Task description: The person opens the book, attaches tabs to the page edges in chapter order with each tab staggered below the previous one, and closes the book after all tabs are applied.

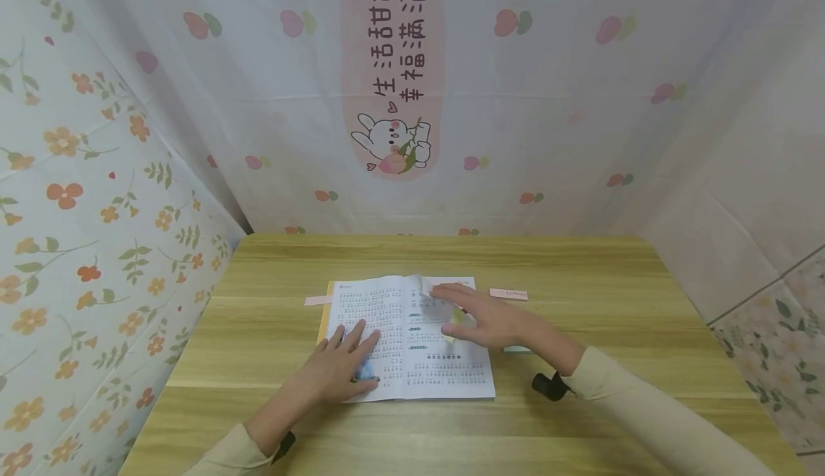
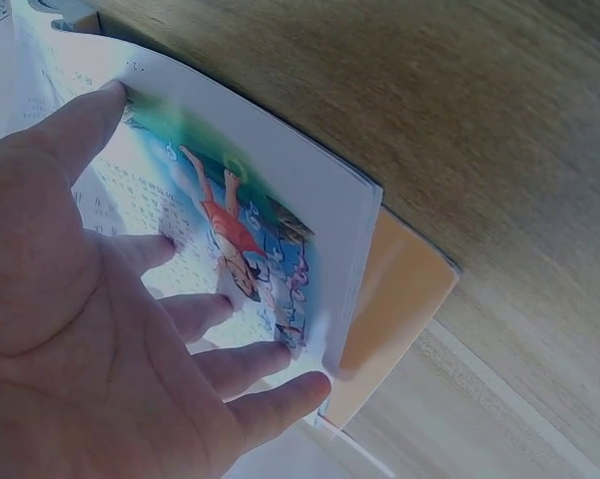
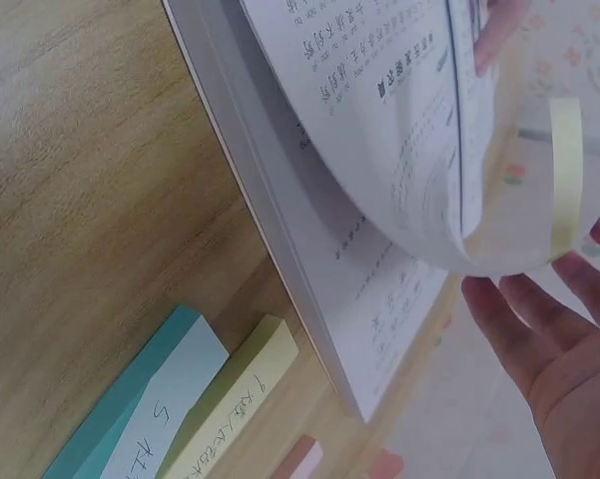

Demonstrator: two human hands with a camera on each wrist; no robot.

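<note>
An open book [image 1: 445, 383] with printed pages lies on the wooden table. My left hand [image 1: 335, 368] rests on its left page, fingers spread, beside a coloured picture [image 2: 230, 220] of a swimming figure. Above the right page is my right hand [image 1: 486, 315], thumb and fingers apart. In the right wrist view, that hand's fingertips [image 3: 484, 294] touch the edge of a lifted, curving page [image 3: 399, 190]. A pale yellow sticky strip [image 3: 565, 180] sticks out from that page. The right thumb cannot be made out in the right wrist view.
Right of the book lie a teal sticky-note pad [image 3: 130, 389], a yellow pad [image 3: 235, 399] with handwriting and a pink pad [image 1: 508, 293]. A pink tab [image 1: 318, 300] sticks out at the book's left edge. Printed curtains [image 1: 548, 104] hang behind the table.
</note>
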